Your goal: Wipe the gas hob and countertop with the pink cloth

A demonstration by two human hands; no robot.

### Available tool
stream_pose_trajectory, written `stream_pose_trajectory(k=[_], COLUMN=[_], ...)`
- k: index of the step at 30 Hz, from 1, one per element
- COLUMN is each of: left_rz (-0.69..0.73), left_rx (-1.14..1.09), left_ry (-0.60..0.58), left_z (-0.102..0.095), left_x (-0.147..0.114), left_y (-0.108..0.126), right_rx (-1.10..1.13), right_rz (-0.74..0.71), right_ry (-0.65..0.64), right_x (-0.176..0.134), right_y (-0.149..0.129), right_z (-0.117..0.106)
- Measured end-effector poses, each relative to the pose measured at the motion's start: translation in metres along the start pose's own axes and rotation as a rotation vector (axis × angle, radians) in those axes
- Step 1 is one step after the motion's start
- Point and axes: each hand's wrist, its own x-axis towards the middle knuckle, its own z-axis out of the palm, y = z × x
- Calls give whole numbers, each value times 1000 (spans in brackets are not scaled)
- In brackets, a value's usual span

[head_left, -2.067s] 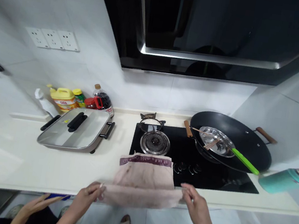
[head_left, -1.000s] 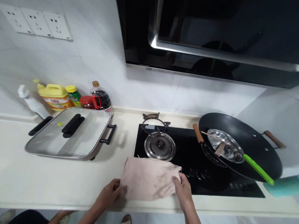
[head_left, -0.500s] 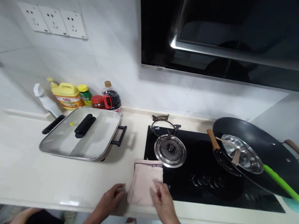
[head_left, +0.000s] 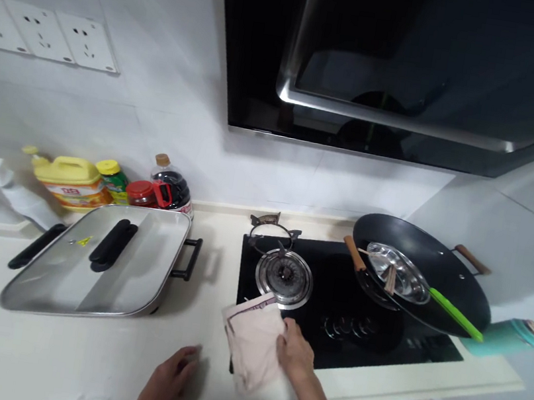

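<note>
Turned the folded cloth [head_left: 251, 343] askew from its squarer lie half a second earlier, over hob [head_left: 374, 353] and counter [head_left: 208, 325], gripped its right edge with the right hand [head_left: 295, 351], seemingly keeping layers together, and held the left hand [head_left: 167, 378] empty, half-open nearby.

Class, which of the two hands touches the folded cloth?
The right hand, at the right edge of the folded cloth; the left hand is apart from it, over the pale counter.

Open counter [head_left: 220, 250] separates pan [head_left: 150, 259] from hob [head_left: 329, 283]; wok [head_left: 441, 273] blocks its right.
</note>
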Motion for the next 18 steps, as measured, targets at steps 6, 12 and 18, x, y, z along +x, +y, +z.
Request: stream_pose_trajectory(k=[6, 12, 18], left_rz=[86, 432, 663], left_rx=[55, 352, 653], left_ry=[207, 582, 538], left_z=[-15, -30, -34], left_x=[8, 35, 75], left_y=[-21, -43, -7], right_rx=[-111, -93, -64], right_rz=[148, -271, -150], right_ry=[140, 218, 284], right_x=[30, 1, 30], right_y=[43, 34, 58], right_z=[-47, -1, 23])
